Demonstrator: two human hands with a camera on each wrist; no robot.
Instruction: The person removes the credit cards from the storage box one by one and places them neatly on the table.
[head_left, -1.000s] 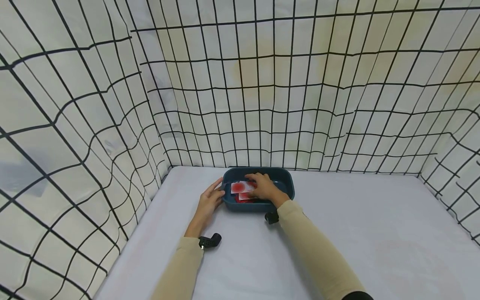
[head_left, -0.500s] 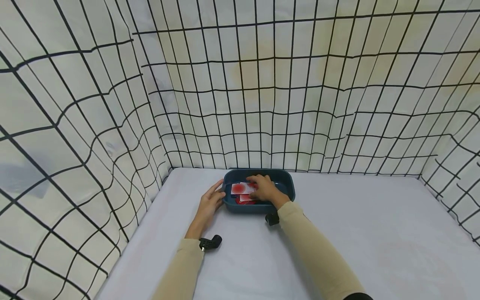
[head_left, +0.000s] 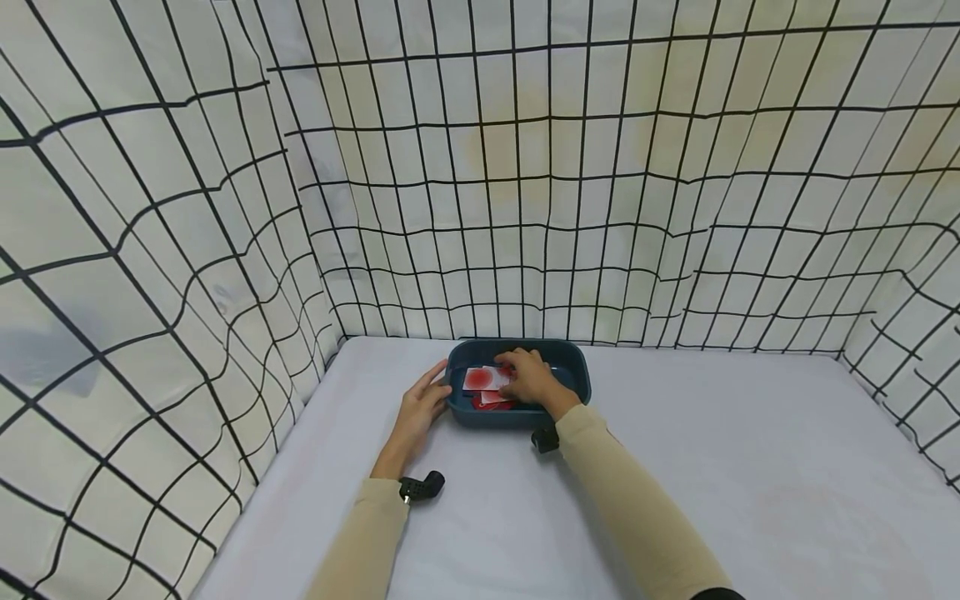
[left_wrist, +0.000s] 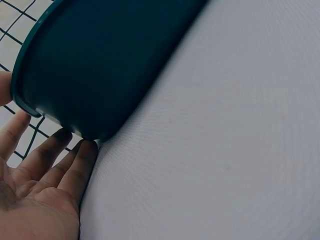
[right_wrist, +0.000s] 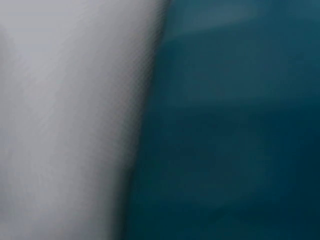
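A dark blue-green rectangular bin (head_left: pixel 517 418) stands on the white tabletop, close to the netted back wall. My left hand (head_left: pixel 416 410) is at its left end, thumb by the rim and the other fingertips against the outer wall, as the left wrist view shows from below. My right hand (head_left: pixel 531 379) reaches into the bin, with fingers and thumb curved over the right part of a white card with a red round patch (head_left: pixel 477 379), gripping it at its long edges. Another white-and-red card (head_left: pixel 491 397) and a red piece (head_left: pixel 491 406) lie under it, partly hidden.
A white sheet covers the table (head_left: pixel 750 467). Black netting (head_left: pixel 547 200) over pale cloth rises behind the bin and on both sides. Each wrist wears a small black camera (head_left: pixel 423 486). The right wrist view shows only the bin's wall (right_wrist: pixel 225 150) and white cloth.
The whole head view has shifted slightly downward. Both hands, the bin and the cards keep nearly the same places relative to each other.
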